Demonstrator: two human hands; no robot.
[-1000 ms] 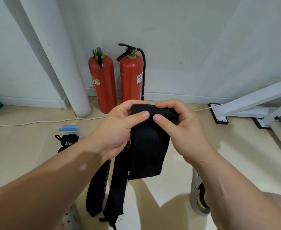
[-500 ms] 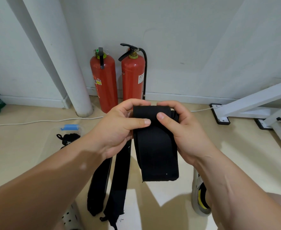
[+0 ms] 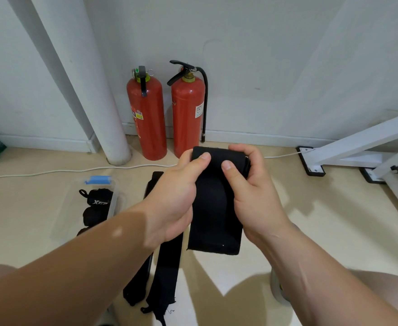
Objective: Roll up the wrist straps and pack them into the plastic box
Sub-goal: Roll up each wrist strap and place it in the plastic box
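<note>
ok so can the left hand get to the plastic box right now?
Probably yes: the plastic box sits on the floor just left of the left hand, with nothing between. But that hand holds the wrist strap together with the right hand.

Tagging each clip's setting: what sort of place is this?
Probably a bare indoor utility corner: red fire extinguishers against the white wall, a white pipe beside them, a white metal frame nearby.

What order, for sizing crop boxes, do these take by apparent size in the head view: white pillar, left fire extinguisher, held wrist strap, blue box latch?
1. white pillar
2. left fire extinguisher and held wrist strap: alike, strap nearer camera, unranked
3. blue box latch
</note>
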